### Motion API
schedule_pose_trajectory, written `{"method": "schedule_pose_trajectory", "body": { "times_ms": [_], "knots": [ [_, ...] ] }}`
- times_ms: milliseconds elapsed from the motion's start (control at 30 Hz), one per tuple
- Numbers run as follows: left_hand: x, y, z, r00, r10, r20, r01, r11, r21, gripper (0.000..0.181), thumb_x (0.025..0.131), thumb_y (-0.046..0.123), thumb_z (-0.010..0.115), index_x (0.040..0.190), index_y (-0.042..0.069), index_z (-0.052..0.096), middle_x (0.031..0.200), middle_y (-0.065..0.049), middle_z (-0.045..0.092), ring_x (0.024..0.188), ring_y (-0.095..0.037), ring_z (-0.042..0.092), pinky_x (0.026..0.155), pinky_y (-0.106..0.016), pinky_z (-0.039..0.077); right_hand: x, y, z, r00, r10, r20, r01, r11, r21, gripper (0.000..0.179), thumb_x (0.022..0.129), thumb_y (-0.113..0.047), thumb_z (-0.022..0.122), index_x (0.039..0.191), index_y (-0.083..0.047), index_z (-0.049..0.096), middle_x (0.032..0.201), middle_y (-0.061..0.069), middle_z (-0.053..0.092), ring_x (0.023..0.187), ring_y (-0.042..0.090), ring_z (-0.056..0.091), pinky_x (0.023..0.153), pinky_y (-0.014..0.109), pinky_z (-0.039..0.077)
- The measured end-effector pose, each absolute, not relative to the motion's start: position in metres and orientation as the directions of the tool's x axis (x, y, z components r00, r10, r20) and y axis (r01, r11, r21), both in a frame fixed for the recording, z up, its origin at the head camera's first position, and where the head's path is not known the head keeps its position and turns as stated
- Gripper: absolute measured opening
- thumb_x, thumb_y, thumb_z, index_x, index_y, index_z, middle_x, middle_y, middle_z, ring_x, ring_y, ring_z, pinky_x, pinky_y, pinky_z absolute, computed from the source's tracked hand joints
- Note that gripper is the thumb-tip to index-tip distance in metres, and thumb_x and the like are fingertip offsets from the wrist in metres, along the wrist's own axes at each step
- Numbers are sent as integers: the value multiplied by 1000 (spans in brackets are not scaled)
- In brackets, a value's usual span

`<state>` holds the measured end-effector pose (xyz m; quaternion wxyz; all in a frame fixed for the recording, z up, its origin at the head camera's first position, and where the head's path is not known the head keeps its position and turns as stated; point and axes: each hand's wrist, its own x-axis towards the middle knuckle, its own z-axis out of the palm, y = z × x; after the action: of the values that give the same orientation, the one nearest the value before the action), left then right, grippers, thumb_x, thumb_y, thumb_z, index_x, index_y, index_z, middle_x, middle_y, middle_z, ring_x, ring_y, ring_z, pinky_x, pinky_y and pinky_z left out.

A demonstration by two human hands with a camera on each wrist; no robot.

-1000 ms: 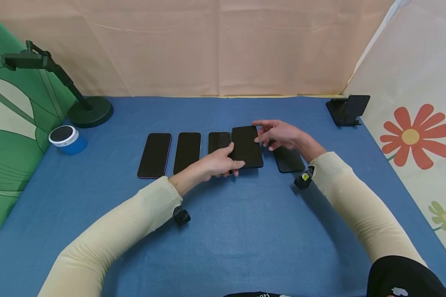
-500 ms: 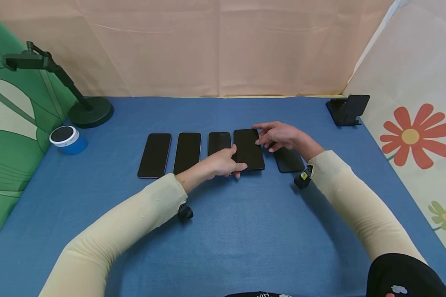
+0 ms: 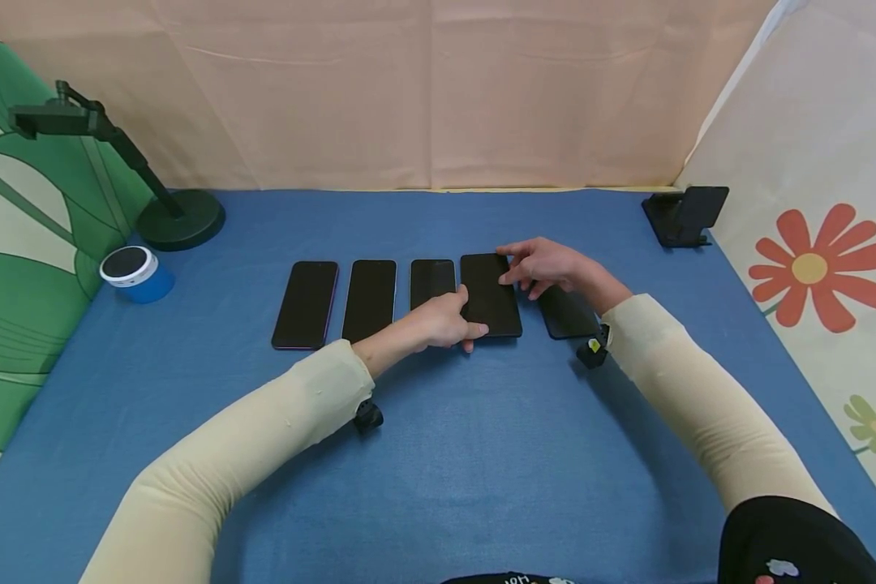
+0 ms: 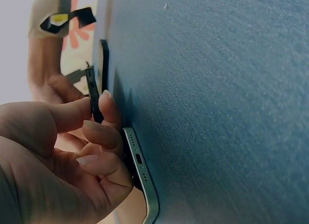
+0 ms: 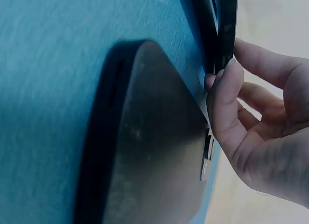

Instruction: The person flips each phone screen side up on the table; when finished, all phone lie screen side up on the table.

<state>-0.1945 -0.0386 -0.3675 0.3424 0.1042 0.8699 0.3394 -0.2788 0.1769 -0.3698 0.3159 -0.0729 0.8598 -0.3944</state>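
Both hands hold one wide black phone (image 3: 491, 296), fourth from the left in a row of phones. My left hand (image 3: 438, 323) pinches its lower left corner, thumb on top; in the left wrist view my fingers (image 4: 99, 133) curl beneath. At the upper right edge my right hand (image 3: 543, 264) pinches it between thumb and forefinger. In the right wrist view the held phone (image 5: 227, 28) stays raised off the cloth on that side. A dark phone (image 3: 565, 313) lies right of it under my right hand, camera side up. My left hand partly covers another phone (image 3: 431, 280).
Two more black phones (image 3: 305, 304) (image 3: 368, 298) lie at the left of the row on the blue cloth (image 3: 482, 454). A black desk stand (image 3: 178, 221) and a blue-and-white round tub (image 3: 137, 276) are at far left. A small black phone stand (image 3: 682, 217) stands back right.
The held phone has shifted slightly right and toward me, sitting lower over the cloth. My left hand moved right with it; my right hand barely moved.
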Motion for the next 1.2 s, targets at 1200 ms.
{"method": "schedule_pose_trajectory", "body": {
  "times_ms": [1200],
  "knots": [
    [-175, -29, -366, -854, 398, -336, 375, 917, 135, 84, 93, 67, 55, 159, 21, 30, 65, -4, 61, 59, -20, 57, 46, -29, 40, -276, 174, -370, -815, -371, -445, 15, 754, -657, 68, 100, -16, 62, 160, -17, 28, 118, 16, 57, 74, 19, 54, 60, 33, 55]
  ]
}}
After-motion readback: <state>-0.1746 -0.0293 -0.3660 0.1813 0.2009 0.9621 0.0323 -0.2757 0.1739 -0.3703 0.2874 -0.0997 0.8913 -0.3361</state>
